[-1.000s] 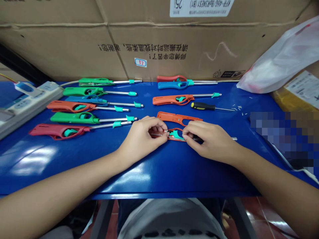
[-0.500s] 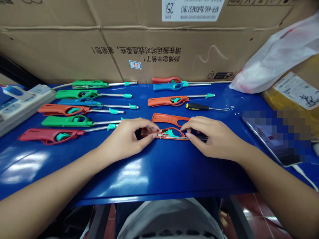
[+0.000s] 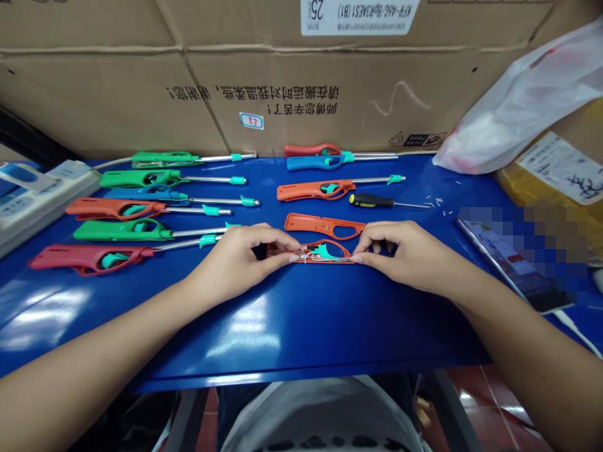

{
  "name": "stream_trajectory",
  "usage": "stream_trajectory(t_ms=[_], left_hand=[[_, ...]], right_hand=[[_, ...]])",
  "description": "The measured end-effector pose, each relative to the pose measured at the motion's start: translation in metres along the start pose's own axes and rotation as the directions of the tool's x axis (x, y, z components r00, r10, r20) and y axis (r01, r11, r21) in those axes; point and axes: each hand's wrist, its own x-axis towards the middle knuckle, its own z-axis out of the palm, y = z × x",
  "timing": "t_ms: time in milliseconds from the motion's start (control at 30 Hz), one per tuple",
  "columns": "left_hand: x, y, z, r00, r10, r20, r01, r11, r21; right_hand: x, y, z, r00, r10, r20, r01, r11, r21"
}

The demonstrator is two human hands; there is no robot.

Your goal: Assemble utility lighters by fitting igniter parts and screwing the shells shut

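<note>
On the blue table in front of me lies an opened orange gas lighter (image 3: pixel 346 260), with its teal trigger (image 3: pixel 326 252), a thin wire and a clear part showing inside. My left hand (image 3: pixel 247 254) pinches its handle end between thumb and fingers, hiding part of it. At its front end my right hand (image 3: pixel 409 254) is closed in a pinch, thumb and fingertip together on the shell's tip. Just behind lies the other orange shell half (image 3: pixel 304 222), close to the right fingers. A black-and-yellow screwdriver (image 3: pixel 372 201) rests farther back.
Several assembled lighters (image 3: pixel 117 231) lie in rows at left; others (image 3: pixel 313 190) sit behind the screwdriver. Small pale bits (image 3: pixel 438 201) are scattered near its tip. A phone (image 3: pixel 499 257), plastic bag (image 3: pixel 513 107), power strip (image 3: pixel 51 191) and cardboard box (image 3: pixel 264 69) surround the work.
My right hand has shifted slightly right and its fingers have drawn back, uncovering more of the loose shell half. The dark rod under it no longer shows. My left hand keeps its hold.
</note>
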Motion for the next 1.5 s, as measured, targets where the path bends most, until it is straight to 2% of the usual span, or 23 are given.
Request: stream_trajectory(t_ms=[267,467,567,733,867,967,1133,1233,1333,1500], left_hand=[[-0.001,0.001,0.002,0.996,0.088,-0.03,-0.086,0.995,0.056],[-0.001,0.0,0.005,0.998,-0.035,-0.046,0.032,0.998,-0.049],[-0.001,-0.001,0.006,0.997,-0.056,-0.045,0.052,0.995,-0.082],[-0.003,0.002,0.005,0.997,0.048,-0.061,-0.046,0.998,0.034],[-0.005,0.004,0.0,0.997,0.081,-0.001,-0.081,0.994,0.071],[-0.004,0.004,-0.002,0.999,0.041,0.012,-0.042,0.998,0.048],[-0.002,0.004,0.003,0.996,-0.085,-0.033,0.08,0.988,-0.134],[-0.001,0.004,0.007,0.991,-0.12,-0.053,0.109,0.978,-0.175],[-0.003,0.004,0.009,0.992,-0.105,-0.071,0.095,0.987,-0.128],[-0.005,0.004,0.005,0.993,-0.009,-0.114,0.013,0.999,0.033]], right_hand=[[-0.001,0.0,0.0,1.0,0.005,0.012,-0.005,1.0,0.015],[-0.001,0.0,-0.001,1.0,-0.016,-0.001,0.016,1.0,0.006],[-0.001,0.0,-0.001,1.0,-0.019,-0.004,0.019,1.0,0.0],[-0.001,0.001,-0.003,1.0,-0.03,-0.005,0.03,0.999,-0.022],[-0.001,0.001,-0.004,0.999,-0.037,-0.011,0.037,0.999,-0.025],[-0.001,0.001,-0.003,0.999,-0.031,-0.011,0.031,0.999,-0.013],[-0.001,0.001,-0.003,1.0,-0.031,-0.007,0.03,1.0,-0.004],[0.0,0.001,-0.003,0.999,-0.04,-0.01,0.04,0.999,-0.003],[0.0,0.001,-0.003,0.999,-0.05,-0.015,0.05,0.999,-0.004],[-0.001,0.001,-0.004,0.998,-0.069,-0.011,0.069,0.997,-0.019]])
